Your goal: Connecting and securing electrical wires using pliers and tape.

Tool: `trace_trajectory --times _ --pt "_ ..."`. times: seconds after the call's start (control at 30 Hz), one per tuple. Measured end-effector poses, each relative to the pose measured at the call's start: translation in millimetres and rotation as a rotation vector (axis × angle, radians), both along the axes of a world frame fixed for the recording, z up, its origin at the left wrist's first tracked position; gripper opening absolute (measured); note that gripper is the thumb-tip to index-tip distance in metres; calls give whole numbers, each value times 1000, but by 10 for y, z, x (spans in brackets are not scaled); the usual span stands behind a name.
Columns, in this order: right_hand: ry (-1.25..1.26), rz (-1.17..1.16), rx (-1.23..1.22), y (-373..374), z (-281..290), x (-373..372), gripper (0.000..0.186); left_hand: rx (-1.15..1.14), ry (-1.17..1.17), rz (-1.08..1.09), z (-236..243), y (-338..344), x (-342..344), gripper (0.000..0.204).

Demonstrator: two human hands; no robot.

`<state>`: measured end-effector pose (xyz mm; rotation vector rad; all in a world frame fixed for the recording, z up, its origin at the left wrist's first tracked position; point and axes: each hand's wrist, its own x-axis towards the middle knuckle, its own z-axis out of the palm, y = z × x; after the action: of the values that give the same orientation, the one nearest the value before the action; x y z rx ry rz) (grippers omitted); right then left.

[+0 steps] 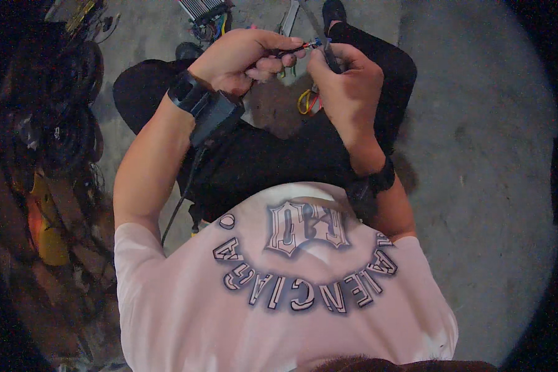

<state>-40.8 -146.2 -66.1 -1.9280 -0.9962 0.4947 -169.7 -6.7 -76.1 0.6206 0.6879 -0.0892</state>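
Observation:
My left hand (248,59) is closed, thumb and fingers pinching a thin bundle of wires (301,47) above my lap. At the end of the bundle, between my two hands, is a small blue piece (315,44), perhaps a connector. My right hand (351,80) is wrapped round a knife-like tool (330,59) with a dark handle and a long grey blade pointing up and away. The tool touches or nearly touches the blue piece; I cannot tell which. A loop of yellow and red wire (305,102) hangs below, beside my right hand.
A finned metal box (203,7) with coloured wires lies on the concrete floor (471,155) beyond my left hand. A pale metallic strip (288,20) lies ahead. Dark coiled or tyre-like items (68,124) and a yellow object (51,239) stand at the left. My legs are bent on both sides.

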Motion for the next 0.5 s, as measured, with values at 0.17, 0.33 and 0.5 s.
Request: trace_trajectory --times 0.17,0.33,0.5 --pt "91 13 50 34 -163 129 16 -91 4 9 -126 98 76 13" --pt "60 71 73 20 -257 298 15 -63 86 20 -135 119 233 18" --pt "-49 122 172 -90 -199 472 18 -101 -14 -9 -74 42 412 21"
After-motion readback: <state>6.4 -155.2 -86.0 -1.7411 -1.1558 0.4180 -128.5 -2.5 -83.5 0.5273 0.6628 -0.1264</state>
